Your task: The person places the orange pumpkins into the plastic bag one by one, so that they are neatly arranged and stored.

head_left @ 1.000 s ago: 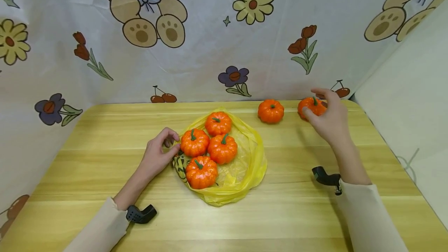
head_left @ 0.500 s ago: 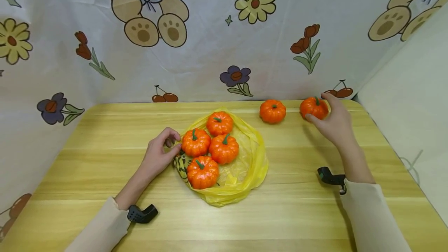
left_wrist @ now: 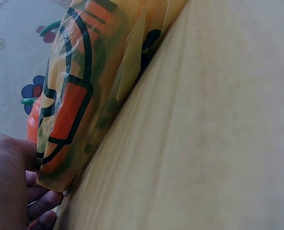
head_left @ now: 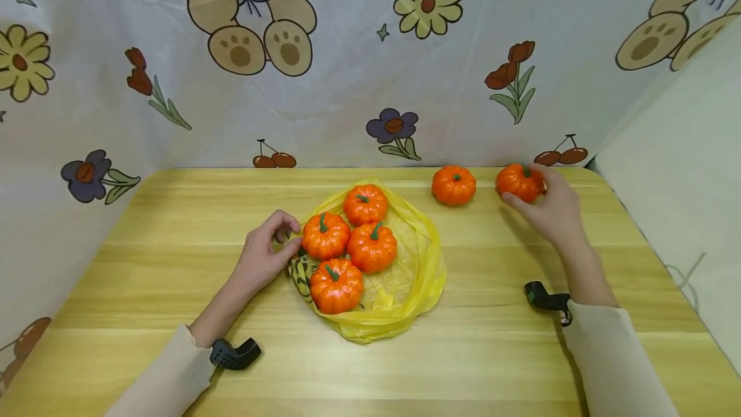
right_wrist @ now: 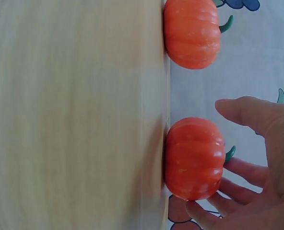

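My left hand (head_left: 268, 246) pinches the left rim of a yellow plastic bag (head_left: 425, 269), thumb inside and fingers outside in the left wrist view. Several small orange pumpkins (head_left: 372, 247) with green stems sit in the opened bag. At the back right, my right hand (head_left: 552, 208) reaches round another pumpkin (head_left: 517, 183) standing on the table. In the right wrist view its fingers (right_wrist: 235, 191) lie along the far side of that pumpkin, while the thumb (right_wrist: 238, 109) stands apart from it.
One more pumpkin (head_left: 454, 185) stands at the table's back edge, left of the right hand's pumpkin. Behind the wooden table (head_left: 463, 365) hangs a cloth (head_left: 336, 101) printed with bears and flowers. A white wall (head_left: 689, 166) rises on the right.
My right hand has come down lower around the right-hand pumpkin, fingers now behind it. The left hand keeps its hold on the bag; the head view has shifted slightly.
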Demonstrator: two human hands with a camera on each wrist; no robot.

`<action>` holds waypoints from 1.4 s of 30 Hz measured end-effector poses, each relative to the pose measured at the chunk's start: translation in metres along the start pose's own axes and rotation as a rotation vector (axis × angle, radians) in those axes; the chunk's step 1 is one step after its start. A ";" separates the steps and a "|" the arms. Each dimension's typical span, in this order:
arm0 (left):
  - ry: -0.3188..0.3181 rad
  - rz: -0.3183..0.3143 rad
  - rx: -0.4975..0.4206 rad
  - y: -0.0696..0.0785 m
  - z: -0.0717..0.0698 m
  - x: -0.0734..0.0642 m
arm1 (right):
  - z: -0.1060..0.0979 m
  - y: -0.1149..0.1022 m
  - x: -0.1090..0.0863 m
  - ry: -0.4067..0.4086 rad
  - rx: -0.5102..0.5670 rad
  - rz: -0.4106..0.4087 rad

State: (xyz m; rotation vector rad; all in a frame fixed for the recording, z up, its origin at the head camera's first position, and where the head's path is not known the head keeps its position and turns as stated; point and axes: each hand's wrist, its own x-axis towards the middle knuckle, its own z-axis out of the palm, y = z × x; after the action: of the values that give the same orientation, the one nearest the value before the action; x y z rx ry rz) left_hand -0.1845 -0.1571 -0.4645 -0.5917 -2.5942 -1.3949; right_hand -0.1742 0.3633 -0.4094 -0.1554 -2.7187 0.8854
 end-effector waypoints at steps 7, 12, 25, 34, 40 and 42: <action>-0.002 -0.011 0.004 0.001 -0.002 0.001 | 0.004 0.001 0.000 0.028 0.025 -0.018; -0.003 -0.007 -0.001 0.001 -0.001 0.001 | 0.006 -0.001 -0.003 0.026 0.015 -0.009; -0.009 -0.013 -0.005 0.002 -0.002 0.000 | 0.006 -0.002 -0.005 -0.075 0.037 0.049; -0.012 -0.007 0.004 0.003 0.001 0.003 | 0.006 0.006 -0.006 -0.084 0.023 0.040; -0.011 -0.021 0.004 0.004 -0.001 0.000 | 0.005 0.002 -0.006 -0.074 0.021 0.028; -0.014 -0.025 0.003 0.004 -0.002 -0.001 | 0.004 0.000 -0.007 -0.049 0.027 0.035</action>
State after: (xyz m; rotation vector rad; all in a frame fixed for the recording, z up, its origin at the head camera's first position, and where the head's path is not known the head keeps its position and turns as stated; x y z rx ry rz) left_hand -0.1822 -0.1566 -0.4608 -0.5720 -2.6231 -1.3990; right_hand -0.1689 0.3592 -0.4142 -0.1794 -2.7554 0.9470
